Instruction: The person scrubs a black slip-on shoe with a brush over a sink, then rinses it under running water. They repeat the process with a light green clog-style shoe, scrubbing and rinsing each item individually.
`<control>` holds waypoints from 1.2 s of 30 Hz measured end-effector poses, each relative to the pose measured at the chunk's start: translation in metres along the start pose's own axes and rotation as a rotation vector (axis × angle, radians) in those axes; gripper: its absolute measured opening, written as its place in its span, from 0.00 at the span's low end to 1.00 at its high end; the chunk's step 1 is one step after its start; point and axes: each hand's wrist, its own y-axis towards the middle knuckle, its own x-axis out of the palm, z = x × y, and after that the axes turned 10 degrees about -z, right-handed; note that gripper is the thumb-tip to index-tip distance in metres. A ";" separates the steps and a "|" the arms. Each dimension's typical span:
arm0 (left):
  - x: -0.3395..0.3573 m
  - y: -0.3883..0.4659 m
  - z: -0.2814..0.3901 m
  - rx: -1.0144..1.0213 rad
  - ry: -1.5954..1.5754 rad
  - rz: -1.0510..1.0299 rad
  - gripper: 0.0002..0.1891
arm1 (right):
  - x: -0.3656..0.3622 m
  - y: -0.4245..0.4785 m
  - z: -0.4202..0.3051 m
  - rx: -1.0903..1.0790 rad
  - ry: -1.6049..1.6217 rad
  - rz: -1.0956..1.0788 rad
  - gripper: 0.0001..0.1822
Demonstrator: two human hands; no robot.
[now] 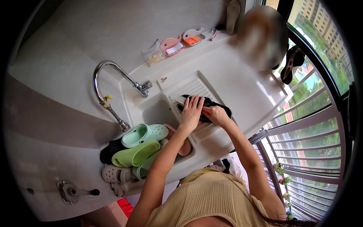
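Observation:
A black shoe lies across the ribbed washboard of a white sink, with pale suds or wet marks on its left end. My left hand lies over that end with its fingers stretched forward. From beneath those fingers sticks out a pale block that looks like a scrubbing brush; most of it is covered. My right hand has its fingers curled on the shoe's near side, and its grip is partly hidden. Left of the washboard is the sink basin.
A chrome faucet arches at the left. Several clogs, including a mint clog and a green clog, crowd the basin's near left. Whale-shaped soap dishes line the back ledge. A barred window runs along the right; a blurred patch covers the upper right.

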 end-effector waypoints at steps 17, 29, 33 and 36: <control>0.000 -0.003 -0.003 0.003 -0.131 0.009 0.63 | -0.071 -0.062 -0.003 0.164 0.262 -0.257 0.15; -0.009 0.014 -0.012 0.041 -0.217 -0.066 0.59 | -0.016 -0.042 -0.014 0.118 -0.288 0.076 0.17; -0.018 0.015 -0.020 0.061 -0.230 -0.102 0.59 | -0.066 -0.062 0.010 0.195 -0.450 0.214 0.22; -0.018 0.018 -0.021 0.082 -0.247 -0.101 0.60 | -0.063 -0.055 0.004 0.160 -0.545 0.291 0.20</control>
